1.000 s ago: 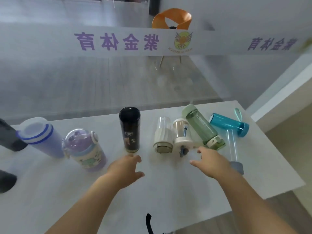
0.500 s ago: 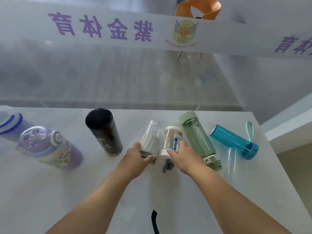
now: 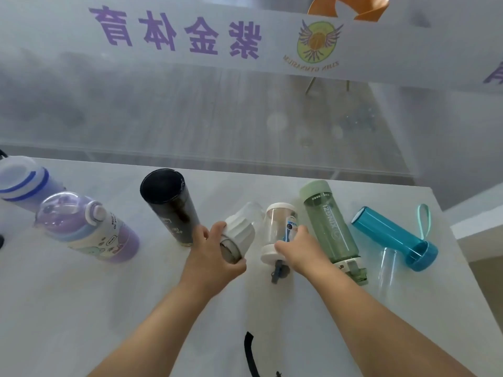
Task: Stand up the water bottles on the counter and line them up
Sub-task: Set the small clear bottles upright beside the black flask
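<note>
Several water bottles are on the white counter point(image 3: 81, 308). A blue-striped bottle point(image 3: 21, 183), a purple cartoon bottle point(image 3: 89, 229) and a black tumbler point(image 3: 171, 205) stand upright at the left. My left hand point(image 3: 215, 254) is closed around the cap end of a clear bottle with a white cap point(image 3: 239, 229), which lies on its side. My right hand point(image 3: 299, 251) grips a short clear bottle with white ends point(image 3: 277, 227), also lying down. A green bottle point(image 3: 329, 227), a teal bottle point(image 3: 394, 238) and a clear tube bottle point(image 3: 386, 270) lie flat to the right.
A glass partition with purple lettering and a round logo point(image 3: 317, 42) rises right behind the counter's far edge. The counter's right edge point(image 3: 462, 268) drops off beside the teal bottle. A black strap point(image 3: 250, 352) hangs at the near edge.
Both hands reached forward from the open counter and closed on the two clear bottles in the middle. The view shifted closer and slightly left.
</note>
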### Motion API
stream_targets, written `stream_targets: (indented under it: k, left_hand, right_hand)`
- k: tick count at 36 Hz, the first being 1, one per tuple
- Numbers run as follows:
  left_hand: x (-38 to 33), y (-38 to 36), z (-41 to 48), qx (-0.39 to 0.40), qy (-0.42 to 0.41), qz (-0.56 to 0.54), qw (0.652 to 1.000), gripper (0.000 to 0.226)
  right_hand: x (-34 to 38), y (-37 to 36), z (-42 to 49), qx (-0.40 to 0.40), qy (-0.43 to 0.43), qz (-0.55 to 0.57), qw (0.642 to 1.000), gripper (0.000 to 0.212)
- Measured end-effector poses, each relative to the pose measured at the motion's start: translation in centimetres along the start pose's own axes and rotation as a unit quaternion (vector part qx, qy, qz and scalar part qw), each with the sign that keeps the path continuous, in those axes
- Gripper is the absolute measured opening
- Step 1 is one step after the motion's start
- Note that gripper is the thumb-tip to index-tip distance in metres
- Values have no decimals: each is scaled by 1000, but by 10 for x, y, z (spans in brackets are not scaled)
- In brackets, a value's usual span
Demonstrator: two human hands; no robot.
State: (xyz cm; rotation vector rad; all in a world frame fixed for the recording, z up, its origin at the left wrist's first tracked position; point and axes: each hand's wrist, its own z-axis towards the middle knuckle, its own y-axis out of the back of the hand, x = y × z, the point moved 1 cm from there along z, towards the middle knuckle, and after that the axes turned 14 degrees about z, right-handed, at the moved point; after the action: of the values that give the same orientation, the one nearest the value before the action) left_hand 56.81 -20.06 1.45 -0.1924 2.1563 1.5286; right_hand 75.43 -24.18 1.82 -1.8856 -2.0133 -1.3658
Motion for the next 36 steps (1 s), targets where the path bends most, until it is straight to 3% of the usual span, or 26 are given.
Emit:
stream_targets:
  k: [7,12,16,20,28,33,36]
  left_hand:
    - [-13,24,-7,-73,-90,38,993,79]
    - [-20,37,-8,-45,-97,110,988,77]
    - [-12,44,-11,-28,-76,124,989,78]
    - [-3,47,-13,-23,-64,123,990,79]
    - [3,49,-16,-18,-70,119,990,79]
    - [4,51,-18,-12,-74,125,989,80]
    - [5,51,-19,-12,-74,119,990,79]
  right_hand:
    - [-6,0,-7,-32,61,-31,997,59]
    - [-12,-9,-15,-76,120,-110,984,49]
    - [-15,-24,-20,-94,136,-138,977,58]
    - [-17,-40,-24,-101,145,-95,980,72]
    - [-22,-60,-15,-159,162,86,970,73]
    - [-21,-71,-14,-195,156,145,957,62]
    - [-22,-68,-13,-197,159,121,960,54]
